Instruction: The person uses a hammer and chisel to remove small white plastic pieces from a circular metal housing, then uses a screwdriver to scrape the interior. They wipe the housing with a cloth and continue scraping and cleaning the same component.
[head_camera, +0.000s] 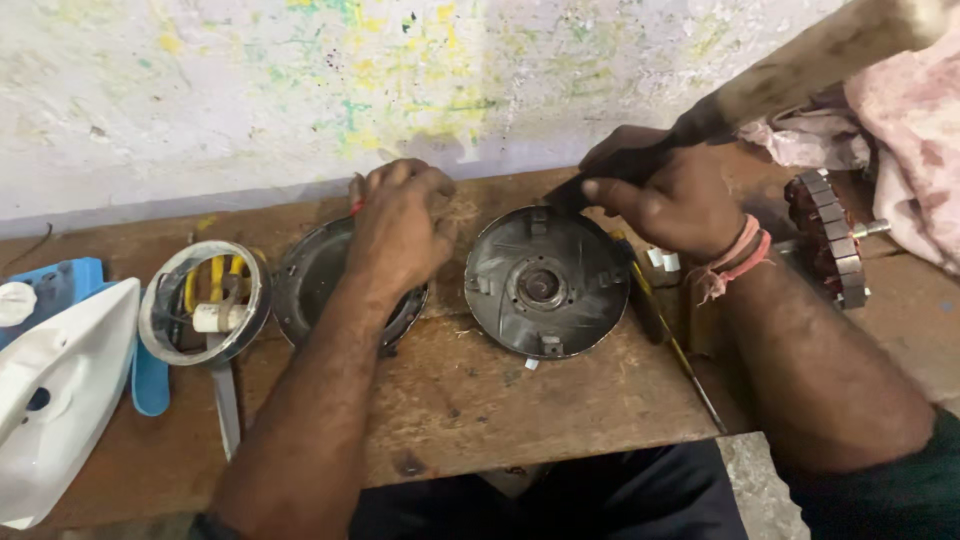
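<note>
The dark round motor cover (547, 282) lies open-side up at bench centre, stator (828, 238) already removed (far right). Right hand (668, 195) grips a dark tool at its far rim. Left hand (400, 222), fingers curled together, rests on second cover (305, 285); reassembly remains.

No packages, labels, signs or screens show anywhere in this view.
</note>
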